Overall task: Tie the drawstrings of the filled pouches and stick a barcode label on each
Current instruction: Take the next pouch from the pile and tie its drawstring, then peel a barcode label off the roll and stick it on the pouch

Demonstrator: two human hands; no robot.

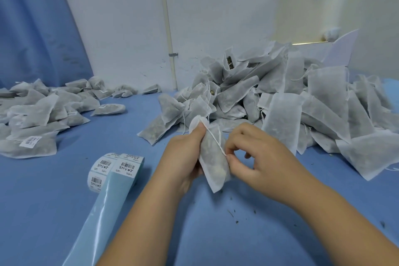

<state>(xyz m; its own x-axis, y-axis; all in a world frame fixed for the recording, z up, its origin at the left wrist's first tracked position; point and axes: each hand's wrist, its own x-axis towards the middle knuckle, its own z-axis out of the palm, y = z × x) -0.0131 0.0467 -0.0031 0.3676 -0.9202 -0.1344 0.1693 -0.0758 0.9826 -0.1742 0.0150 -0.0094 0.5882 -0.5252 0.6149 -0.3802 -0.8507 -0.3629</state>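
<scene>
White pouch (213, 164), long axis near-far, mouth far | left grip (183, 157) holds pouch | right grip (259, 153) pinches drawstring (213, 138)

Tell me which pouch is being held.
The pouch at front centre: the left hand grips its neck and the right hand pinches its drawstring. The others lie untouched in piles.

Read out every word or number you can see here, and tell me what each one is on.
Nothing can be quoted as it reads.
label roll: barcodes, a line of large characters and small print, too blurred to read.
label on the near left pouch: barcode and print, too small to read.
held pouch: no text visible.
</scene>
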